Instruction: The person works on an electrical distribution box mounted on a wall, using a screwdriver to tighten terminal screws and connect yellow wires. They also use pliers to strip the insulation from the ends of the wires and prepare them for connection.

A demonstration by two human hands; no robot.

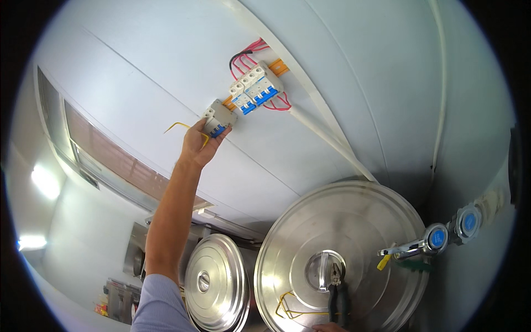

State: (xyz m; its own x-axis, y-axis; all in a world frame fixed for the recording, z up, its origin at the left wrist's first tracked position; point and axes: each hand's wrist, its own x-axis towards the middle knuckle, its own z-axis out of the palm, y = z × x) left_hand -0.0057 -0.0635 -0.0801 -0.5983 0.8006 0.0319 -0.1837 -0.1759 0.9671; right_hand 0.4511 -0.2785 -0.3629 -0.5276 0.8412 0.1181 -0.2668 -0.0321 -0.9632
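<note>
1. Left hand [200, 143] holds a small white plastic circuit breaker with blue switches [221, 115] in a narrow grip, fingers at its lower part; a thin, bent yellow wire [177, 125] passes at the same hand, though whether it is pinched or fixed in the breaker cannot be told.

2. That breaker is at the lower-left end of an orange metal mounting rail [278, 67] on a pale wall panel [138, 39]. Whether its back is clipped on is hidden.

3. Judging by this, the step in hand is placing or steadying the breaker at the rail's end. The next move likely calls for holding it square to the rail while the loose yellow wire is guided clear of the fingers.

4. Toward the rail's upper-right end is a row of white breakers with blue levers [257, 88], a short stretch of bare rail apart from the held one. Red insulated wires [238, 63] leave its top; more below lead into a slim white conduit [332, 144].

5. Right hand [329, 327] shows only as a sliver at the lower edge; its grip cannot be told. Just beside it, dark-handled metal pliers [333, 301] and a second bent yellow wire [310, 314] appear against the lower part of a large round steel lid [376, 221].

6. Near that lid's right edge is a chrome tap [412, 250].
</note>
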